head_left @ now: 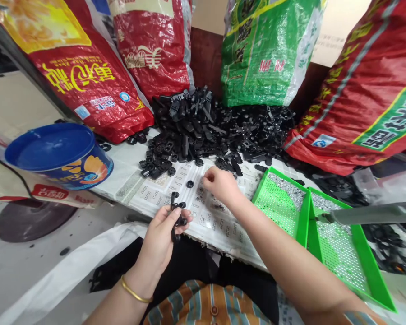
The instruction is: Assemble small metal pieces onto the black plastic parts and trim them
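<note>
My left hand (162, 234) holds a long black plastic strip part (174, 215) with small round pieces on it, near the table's front edge. My right hand (219, 184) rests on the newspaper-covered table (176, 187), fingertips pinched at a small black piece. I cannot tell whether it grips the piece. A loose round black piece (189, 183) lies just left of that hand. A large pile of black plastic parts (206, 128) fills the table behind both hands.
A blue tin (59, 155) lies tilted at the left. Two green perforated trays (292, 207) holding small metal bits stand at the right, a grey tool (368, 214) across them. Red and green woven sacks (270, 49) wall in the back. A white bag (71, 271) hangs below.
</note>
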Motion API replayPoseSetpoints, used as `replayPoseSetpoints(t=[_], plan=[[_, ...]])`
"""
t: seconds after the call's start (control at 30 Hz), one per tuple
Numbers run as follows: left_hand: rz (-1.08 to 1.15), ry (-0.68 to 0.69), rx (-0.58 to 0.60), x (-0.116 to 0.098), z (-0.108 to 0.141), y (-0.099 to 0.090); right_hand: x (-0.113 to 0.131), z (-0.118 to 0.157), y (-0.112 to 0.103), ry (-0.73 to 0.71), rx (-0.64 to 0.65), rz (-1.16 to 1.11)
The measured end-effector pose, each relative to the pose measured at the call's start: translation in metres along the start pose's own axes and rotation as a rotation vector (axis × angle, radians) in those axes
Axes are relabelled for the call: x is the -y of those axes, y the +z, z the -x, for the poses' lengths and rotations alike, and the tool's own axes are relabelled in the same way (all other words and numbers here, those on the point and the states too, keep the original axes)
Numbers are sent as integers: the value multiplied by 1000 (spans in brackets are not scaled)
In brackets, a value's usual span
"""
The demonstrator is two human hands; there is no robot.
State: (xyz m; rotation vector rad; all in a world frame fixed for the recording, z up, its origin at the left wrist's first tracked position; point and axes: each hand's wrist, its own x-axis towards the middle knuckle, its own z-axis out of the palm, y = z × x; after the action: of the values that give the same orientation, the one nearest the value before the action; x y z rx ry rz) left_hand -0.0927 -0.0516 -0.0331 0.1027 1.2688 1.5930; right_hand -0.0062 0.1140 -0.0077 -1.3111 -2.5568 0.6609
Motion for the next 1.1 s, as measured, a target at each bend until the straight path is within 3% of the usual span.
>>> replayPoseSetpoints(t=[0.17,0.23,0.37,0.47,0.6,0.7,0.93,1.1], plan=[[-3,22,43,-1,0,9,5,58,-10,155,233,-687],[-36,-20,89,0,2,14,5,72,-11,144,192,-782],[-172,-125,255,1,9,23,2,76,-14,-215,-74,-597],[-144,-164,269,0,13,26,-4,73,-12,-376,-79,-452],[65,-111,89,6,12,22,-7,85,0,-285,-114,-537],[196,-61,31,13,10,21,-4,99,12,-206,-161,-592],[204,-88,83,14,15,24,9,107,18,-8,-113,-757],[83,-92,81,8,16,18,8,99,14,246,66,-989]])
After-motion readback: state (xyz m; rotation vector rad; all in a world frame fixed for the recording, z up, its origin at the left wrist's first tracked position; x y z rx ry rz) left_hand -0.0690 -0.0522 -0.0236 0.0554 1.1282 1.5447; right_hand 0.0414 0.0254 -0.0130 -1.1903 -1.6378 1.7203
